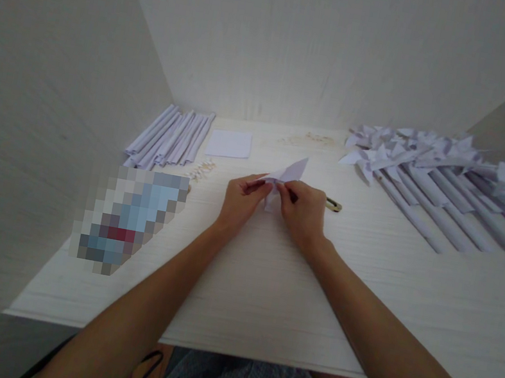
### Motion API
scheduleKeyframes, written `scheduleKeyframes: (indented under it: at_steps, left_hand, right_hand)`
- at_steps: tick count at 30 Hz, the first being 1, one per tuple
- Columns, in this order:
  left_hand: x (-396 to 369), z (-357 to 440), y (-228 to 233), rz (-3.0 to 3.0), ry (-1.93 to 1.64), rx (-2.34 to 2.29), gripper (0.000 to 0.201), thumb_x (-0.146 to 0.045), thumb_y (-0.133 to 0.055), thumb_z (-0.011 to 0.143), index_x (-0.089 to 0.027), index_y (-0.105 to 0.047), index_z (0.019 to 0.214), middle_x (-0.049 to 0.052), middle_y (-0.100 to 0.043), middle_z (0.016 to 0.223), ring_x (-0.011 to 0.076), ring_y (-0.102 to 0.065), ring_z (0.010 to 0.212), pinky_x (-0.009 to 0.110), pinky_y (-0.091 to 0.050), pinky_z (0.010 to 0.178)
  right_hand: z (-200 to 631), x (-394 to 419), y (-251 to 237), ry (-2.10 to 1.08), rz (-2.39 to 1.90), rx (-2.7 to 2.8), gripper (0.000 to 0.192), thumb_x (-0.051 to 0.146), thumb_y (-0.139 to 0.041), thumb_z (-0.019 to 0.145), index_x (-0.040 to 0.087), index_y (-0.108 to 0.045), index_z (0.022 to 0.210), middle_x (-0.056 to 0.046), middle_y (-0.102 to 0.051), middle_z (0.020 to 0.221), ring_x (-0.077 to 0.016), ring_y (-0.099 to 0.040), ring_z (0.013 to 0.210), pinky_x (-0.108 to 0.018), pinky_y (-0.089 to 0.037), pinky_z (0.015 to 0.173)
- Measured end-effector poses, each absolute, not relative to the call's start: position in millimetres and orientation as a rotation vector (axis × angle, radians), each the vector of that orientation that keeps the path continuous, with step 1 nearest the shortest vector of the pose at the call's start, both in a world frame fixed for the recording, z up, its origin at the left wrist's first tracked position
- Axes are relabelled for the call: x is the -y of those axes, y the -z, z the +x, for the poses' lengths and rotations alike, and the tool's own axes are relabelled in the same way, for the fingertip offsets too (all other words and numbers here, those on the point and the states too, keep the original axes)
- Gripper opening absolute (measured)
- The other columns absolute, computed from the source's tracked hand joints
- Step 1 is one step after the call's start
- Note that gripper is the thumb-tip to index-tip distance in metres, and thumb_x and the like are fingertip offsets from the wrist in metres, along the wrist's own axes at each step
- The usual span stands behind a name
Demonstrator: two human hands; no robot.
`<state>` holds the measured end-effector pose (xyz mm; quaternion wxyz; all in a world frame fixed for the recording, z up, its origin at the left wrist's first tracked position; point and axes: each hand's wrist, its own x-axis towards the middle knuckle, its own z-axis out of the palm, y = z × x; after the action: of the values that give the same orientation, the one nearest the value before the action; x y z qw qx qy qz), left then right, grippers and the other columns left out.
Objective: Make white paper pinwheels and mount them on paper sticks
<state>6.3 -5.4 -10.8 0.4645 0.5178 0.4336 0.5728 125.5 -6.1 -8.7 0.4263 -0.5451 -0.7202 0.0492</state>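
Note:
A white paper pinwheel (292, 171) is held up over the middle of the table, one pointed blade sticking up and right and another hanging down. My left hand (245, 199) pinches its left side, thumb and fingers pressed together. From the other side my right hand (301, 209) grips the paper close to its centre, fingertips nearly meeting the left thumb. What lies between the fingertips at the centre is too small to make out. Partly behind my right hand lies a box cutter (334, 205) with a yellowish end.
Rolled paper sticks (183, 138) lie at the back left, beside a stack of square paper (230, 144). Small pale bits (200, 170) are scattered nearby. A blurred-out object (134, 220) lies at left. Several pinwheels on sticks (440, 176) are piled at right. Walls enclose the table.

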Motion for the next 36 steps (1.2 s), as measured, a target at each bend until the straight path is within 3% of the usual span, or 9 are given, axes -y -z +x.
scheduleKeyframes:
  at_steps: [11, 22, 31, 36]
  left_hand:
    - [3.4, 0.1, 7.4, 1.251, -1.359, -1.002, 0.018, -0.023, -0.064, 0.062, -0.018, -0.068, 0.079, 0.002, -0.069, 0.083, 0.0120, -0.061, 0.076, 0.028, -0.048, 0.076]
    - [3.1, -0.8, 7.3, 1.311, -1.366, -0.970, 0.020, -0.023, -0.063, 0.065, -0.017, -0.068, 0.084, 0.004, -0.068, 0.087, 0.0148, -0.060, 0.082, 0.028, -0.045, 0.079]
    - [4.2, 0.8, 7.9, 1.337, -1.366, -0.991, 0.019, -0.021, -0.064, 0.063, -0.017, -0.068, 0.082, 0.003, -0.068, 0.087, 0.0156, -0.060, 0.084, 0.032, -0.044, 0.083]
    - [4.2, 1.0, 7.3, 1.355, -1.369, -0.963, 0.020, -0.023, -0.064, 0.063, -0.018, -0.068, 0.083, 0.004, -0.068, 0.089, 0.0164, -0.060, 0.087, 0.032, -0.043, 0.083]
  right_hand:
    - [128.6, 2.8, 9.1, -0.256, -1.310, 1.671, 0.025, 0.025, -0.053, 0.073, 0.015, -0.059, 0.051, 0.001, -0.051, 0.046, -0.0089, -0.041, 0.044, -0.023, -0.028, 0.047]
    - [126.2, 1.5, 8.4, -0.947, -1.218, 1.431, 0.032, 0.034, -0.048, 0.074, 0.015, -0.052, 0.050, 0.004, -0.045, 0.037, -0.0068, -0.040, 0.030, -0.020, -0.030, 0.036]
    - [124.9, 6.5, 5.0, -0.560, -1.308, 1.500, 0.024, 0.025, -0.054, 0.070, 0.015, -0.053, 0.048, 0.002, -0.047, 0.042, -0.0081, -0.039, 0.040, -0.022, -0.029, 0.042]
    - [122.7, 5.1, 5.8, -0.724, -1.286, 1.494, 0.027, 0.024, -0.048, 0.074, 0.016, -0.051, 0.048, 0.004, -0.044, 0.038, -0.0076, -0.037, 0.036, -0.022, -0.028, 0.041]
